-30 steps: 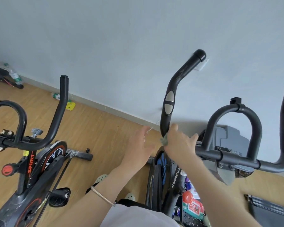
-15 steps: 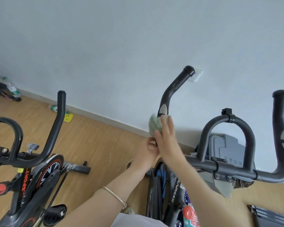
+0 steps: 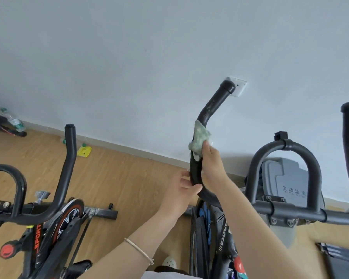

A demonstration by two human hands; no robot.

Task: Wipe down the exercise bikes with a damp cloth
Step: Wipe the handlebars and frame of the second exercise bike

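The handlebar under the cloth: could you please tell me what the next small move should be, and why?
Probably slide the cloth up the handlebar toward its capped end. The right hand holds the cloth wrapped at the bend, the left hand grips the bar below it, and the stretch above the cloth shows dull marks and looks unwiped.

Greenish cloth (image 3: 199, 138) wrapped round black handlebar (image 3: 209, 109).

Open air above the curved black handlebar horn (image 3: 211, 106); the pale grey wall (image 3: 149, 57) and white socket plate (image 3: 239, 87) close in behind.
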